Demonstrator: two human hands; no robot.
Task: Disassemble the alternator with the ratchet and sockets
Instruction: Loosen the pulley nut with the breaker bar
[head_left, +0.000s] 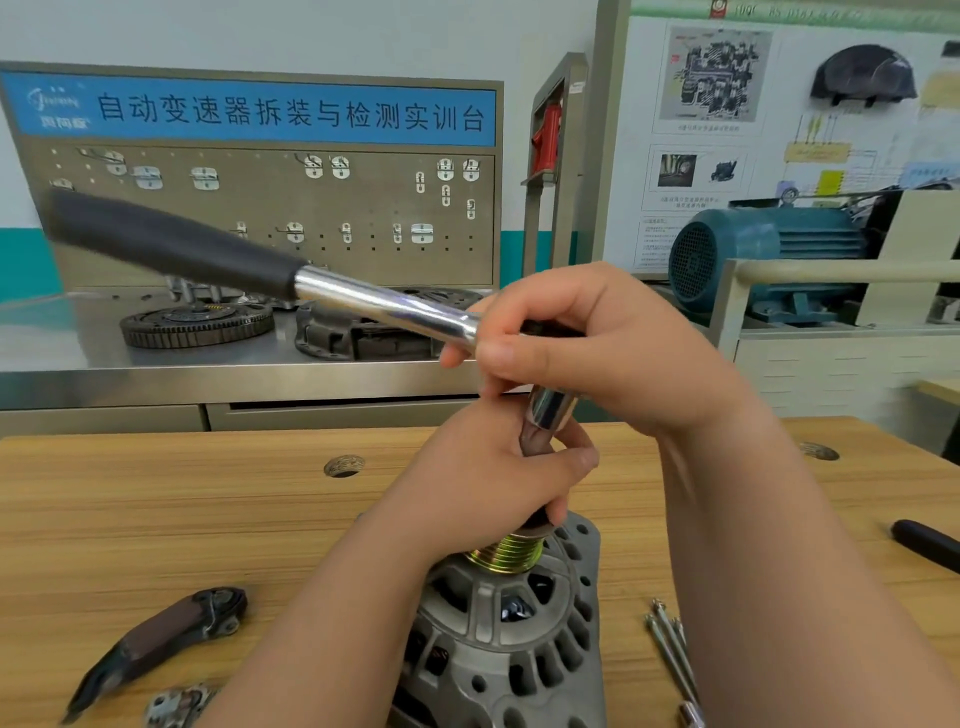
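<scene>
Cast-metal alternator (511, 654) looks heavy and rigid (slick chrome tools, though): left hand (488, 467) grips the socket (551, 408) over its pulley (511, 553), right hand (597, 348) clasps the ratchet (363, 299) at its head.

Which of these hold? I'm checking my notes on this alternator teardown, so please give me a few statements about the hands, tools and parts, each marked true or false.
1. The right hand grips the ratchet near its head. True.
2. The ratchet's black handle points to the right. False: it points up and to the left.
3. The alternator stands on the wooden table with its pulley on top. True.
4. The long bolts lie left of the alternator. False: they lie to its right.
5. The left hand rests flat on the table. False: it holds the socket above the pulley.
</scene>
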